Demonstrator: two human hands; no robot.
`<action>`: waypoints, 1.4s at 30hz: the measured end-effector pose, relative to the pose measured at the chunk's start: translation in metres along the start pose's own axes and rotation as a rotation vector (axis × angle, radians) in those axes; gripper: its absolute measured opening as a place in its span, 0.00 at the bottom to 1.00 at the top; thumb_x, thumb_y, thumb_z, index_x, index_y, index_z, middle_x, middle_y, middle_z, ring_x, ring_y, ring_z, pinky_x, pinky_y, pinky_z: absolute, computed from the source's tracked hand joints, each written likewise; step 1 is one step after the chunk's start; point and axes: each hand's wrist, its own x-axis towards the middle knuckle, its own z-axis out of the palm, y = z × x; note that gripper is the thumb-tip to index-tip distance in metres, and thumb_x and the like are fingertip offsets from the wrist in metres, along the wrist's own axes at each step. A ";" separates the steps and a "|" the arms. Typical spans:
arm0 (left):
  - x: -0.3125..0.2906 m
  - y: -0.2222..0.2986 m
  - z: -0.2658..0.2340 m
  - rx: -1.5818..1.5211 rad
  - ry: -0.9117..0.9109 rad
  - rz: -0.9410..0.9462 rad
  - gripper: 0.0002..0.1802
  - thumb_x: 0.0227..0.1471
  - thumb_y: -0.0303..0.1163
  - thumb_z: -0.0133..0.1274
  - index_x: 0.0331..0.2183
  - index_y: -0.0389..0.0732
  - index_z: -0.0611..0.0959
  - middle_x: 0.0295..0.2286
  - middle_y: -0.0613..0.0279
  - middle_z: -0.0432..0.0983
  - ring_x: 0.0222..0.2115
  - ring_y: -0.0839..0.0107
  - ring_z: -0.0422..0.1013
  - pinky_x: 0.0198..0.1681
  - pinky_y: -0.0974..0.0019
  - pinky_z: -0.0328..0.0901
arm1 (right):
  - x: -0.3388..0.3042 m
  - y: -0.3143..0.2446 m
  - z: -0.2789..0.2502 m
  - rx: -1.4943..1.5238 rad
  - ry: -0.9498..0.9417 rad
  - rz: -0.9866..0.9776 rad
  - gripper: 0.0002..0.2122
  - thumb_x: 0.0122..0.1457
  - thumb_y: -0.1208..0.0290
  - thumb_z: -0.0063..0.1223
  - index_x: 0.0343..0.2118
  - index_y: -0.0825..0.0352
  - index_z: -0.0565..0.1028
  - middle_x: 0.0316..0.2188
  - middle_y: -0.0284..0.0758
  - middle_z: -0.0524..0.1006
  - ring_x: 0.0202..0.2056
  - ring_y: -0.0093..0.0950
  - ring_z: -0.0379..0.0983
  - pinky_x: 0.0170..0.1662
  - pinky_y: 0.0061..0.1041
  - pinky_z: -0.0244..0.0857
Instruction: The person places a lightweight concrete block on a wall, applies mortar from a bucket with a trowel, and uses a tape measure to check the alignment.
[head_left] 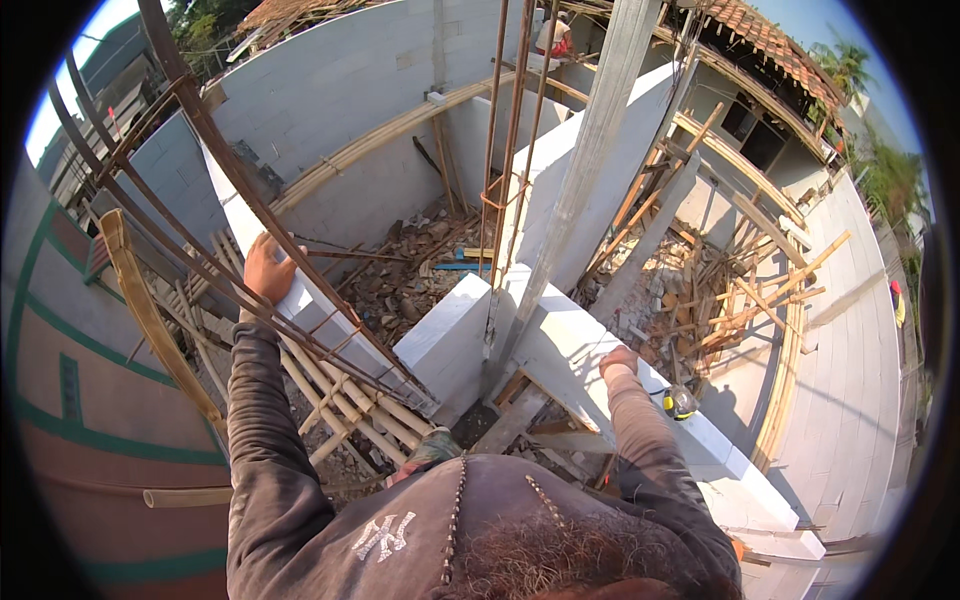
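Note:
My left hand (268,270) is closed over the top of a white block wall (312,318), close beside a rusty steel rebar column (235,190). Its fingers curl over the wall's edge. My right hand (618,360) grips the top edge of another white block wall (572,335); its fingertips are partly hidden. A yellow and black tape measure (680,402) lies on that same wall, just past my right hand. Between my hands a short white block wall (445,318) meets upright rebar (506,170) and a tall grey metal post (590,150).
Bamboo poles (335,385) form scaffolding below on the left. Rubble (415,265) covers the ground between walls. Broken wood and bamboo (755,300) are piled at right. Another person (556,38) sits far off at the top. A curved bamboo piece (150,310) stands at left.

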 end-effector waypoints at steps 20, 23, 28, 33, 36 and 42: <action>0.001 -0.004 0.006 -0.014 0.001 0.203 0.20 0.55 0.40 0.58 0.43 0.34 0.81 0.46 0.43 0.74 0.51 0.45 0.66 0.56 0.44 0.59 | -0.021 -0.006 -0.034 0.749 0.011 0.532 0.20 0.56 0.60 0.59 0.52 0.55 0.76 0.55 0.36 0.72 0.58 0.39 0.67 0.58 0.43 0.65; 0.000 -0.013 0.007 0.055 0.060 0.259 0.20 0.55 0.40 0.59 0.43 0.34 0.81 0.45 0.43 0.74 0.50 0.45 0.66 0.56 0.44 0.58 | -0.022 -0.003 -0.047 0.718 -0.051 0.446 0.20 0.57 0.61 0.58 0.53 0.57 0.76 0.56 0.37 0.73 0.59 0.40 0.66 0.59 0.42 0.64; 0.004 0.003 0.001 -0.003 0.017 0.197 0.20 0.53 0.39 0.59 0.42 0.34 0.81 0.45 0.45 0.75 0.52 0.46 0.66 0.61 0.44 0.54 | 0.006 -0.004 -0.012 0.627 0.025 0.489 0.18 0.58 0.59 0.55 0.50 0.60 0.77 0.55 0.37 0.74 0.60 0.37 0.67 0.58 0.36 0.64; 0.003 0.002 0.009 0.034 0.081 0.157 0.21 0.52 0.41 0.61 0.43 0.37 0.81 0.48 0.45 0.74 0.53 0.45 0.64 0.59 0.46 0.56 | 0.020 0.006 0.005 0.318 -0.084 0.322 0.22 0.62 0.51 0.46 0.52 0.60 0.76 0.57 0.38 0.70 0.61 0.39 0.63 0.61 0.34 0.58; 0.000 -0.007 0.006 0.043 0.085 0.115 0.22 0.52 0.44 0.60 0.44 0.39 0.82 0.49 0.46 0.74 0.55 0.44 0.63 0.59 0.45 0.56 | 0.025 0.007 0.005 0.173 -0.069 0.222 0.24 0.61 0.48 0.48 0.53 0.58 0.76 0.57 0.38 0.71 0.60 0.37 0.66 0.60 0.32 0.59; -0.005 -0.001 0.000 0.022 0.082 0.049 0.24 0.48 0.44 0.63 0.43 0.39 0.82 0.47 0.53 0.74 0.55 0.51 0.63 0.58 0.50 0.55 | 0.016 0.001 -0.011 0.161 -0.062 0.181 0.27 0.59 0.44 0.50 0.53 0.59 0.76 0.56 0.37 0.74 0.58 0.34 0.70 0.59 0.28 0.63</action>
